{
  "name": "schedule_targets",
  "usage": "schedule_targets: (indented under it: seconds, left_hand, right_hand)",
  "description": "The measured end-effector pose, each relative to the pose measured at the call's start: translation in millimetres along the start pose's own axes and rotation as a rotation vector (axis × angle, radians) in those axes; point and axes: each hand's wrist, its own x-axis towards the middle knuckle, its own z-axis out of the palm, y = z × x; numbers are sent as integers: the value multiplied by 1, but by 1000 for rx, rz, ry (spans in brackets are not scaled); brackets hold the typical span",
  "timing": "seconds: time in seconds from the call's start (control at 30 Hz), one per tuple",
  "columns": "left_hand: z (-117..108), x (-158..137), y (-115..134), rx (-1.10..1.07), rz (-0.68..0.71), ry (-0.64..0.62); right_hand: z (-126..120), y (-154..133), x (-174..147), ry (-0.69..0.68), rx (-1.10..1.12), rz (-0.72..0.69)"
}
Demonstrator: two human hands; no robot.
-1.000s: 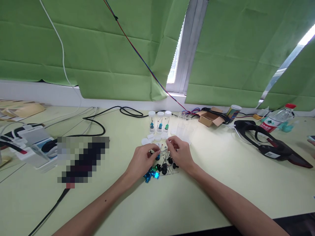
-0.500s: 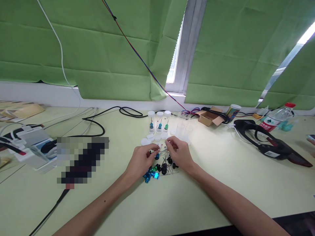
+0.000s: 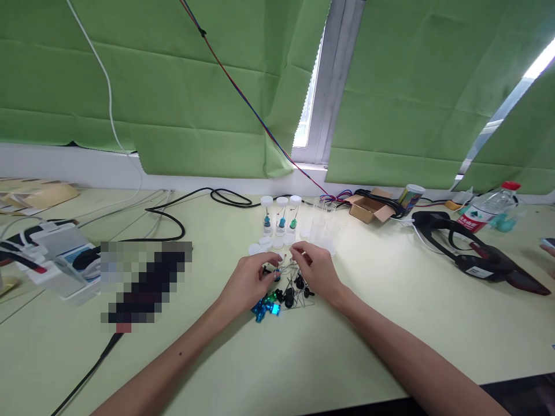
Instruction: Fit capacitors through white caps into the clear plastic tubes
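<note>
Above the pile, my left hand (image 3: 245,283) is closed in a pinch on a dispensing needle (image 3: 277,275) with a blue hub, its thin metal shaft pointing up. Close beside it, my right hand (image 3: 318,268) has thumb and forefinger pressed together; anything between them is too small to make out. Below both hands lie loose blue hubs (image 3: 261,312), a green hub (image 3: 272,297) and several black-hubbed needles (image 3: 289,298) with crossing metal shafts. Behind stand three white-capped clear tubes (image 3: 281,214), each with a hubbed needle inside. White caps (image 3: 255,249) lie in front of them.
Uncapped clear tubes (image 3: 318,227) stand right of the capped ones. Farther right are an open cardboard box (image 3: 367,209), a printed canister (image 3: 411,199), a black headset-like device (image 3: 472,254) and a red-capped bottle (image 3: 488,208). A black cable (image 3: 184,222) and white device (image 3: 65,254) occupy the left.
My left hand has shifted very slightly, and its thumb now covers more of the blue hub. My right hand has hardly moved.
</note>
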Motion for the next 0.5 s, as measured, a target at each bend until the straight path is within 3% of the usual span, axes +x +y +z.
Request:
schedule_targets:
  seconds: [0.33, 0.5]
  left_hand:
    - [4, 0, -3, -19, 56, 60]
    - [4, 0, 0, -150, -25, 80]
  right_hand:
    - [0, -3, 0, 2, 4, -18]
    - [0, -3, 0, 2, 1, -40]
